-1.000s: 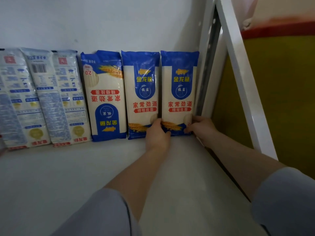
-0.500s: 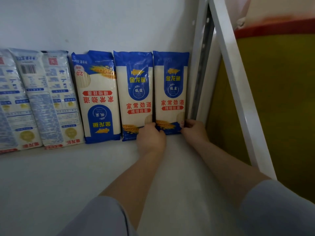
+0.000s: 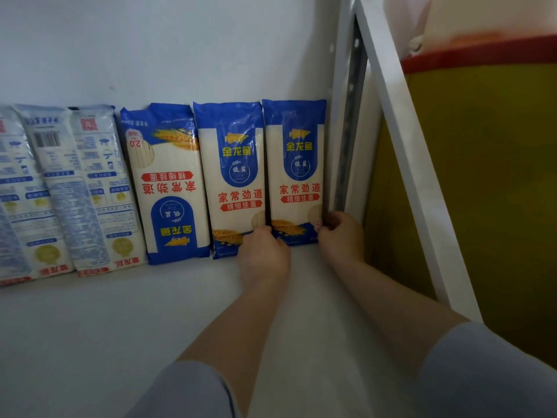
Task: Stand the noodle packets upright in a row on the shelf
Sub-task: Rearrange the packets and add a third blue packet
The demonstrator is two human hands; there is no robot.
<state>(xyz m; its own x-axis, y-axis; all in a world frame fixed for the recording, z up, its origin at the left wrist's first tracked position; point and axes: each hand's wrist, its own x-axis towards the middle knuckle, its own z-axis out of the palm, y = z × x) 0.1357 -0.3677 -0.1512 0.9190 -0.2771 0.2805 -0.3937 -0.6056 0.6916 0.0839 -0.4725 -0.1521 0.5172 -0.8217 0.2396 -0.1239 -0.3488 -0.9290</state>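
Hands low at the back of the shelf [image 3: 150, 327], both on the rightmost noodle packet [image 3: 295, 176]. Left hand [image 3: 263, 254] is curled at that packet's lower left corner, right on the seam where it meets its neighbour, the second blue packet [image 3: 232, 176]. Right hand [image 3: 342, 236] has fingers tucked round the lower right edge, squeezed in against the white upright post [image 3: 340, 116] of the rack. No room at all on that side: packet edge and post are touching or very nearly so. The packet stands upright against the back wall [image 3: 180, 40], label right way up, same as its neighbour. Next along, the third blue packet [image 3: 168, 182] stands with its print upside down, edge to edge. Further left, pale packets [image 3: 60, 191] lean slightly, overlapping, running out of view. In front of the row, shelf surface lies open toward the person. Beyond the post, a yellow panel [image 3: 482, 191].
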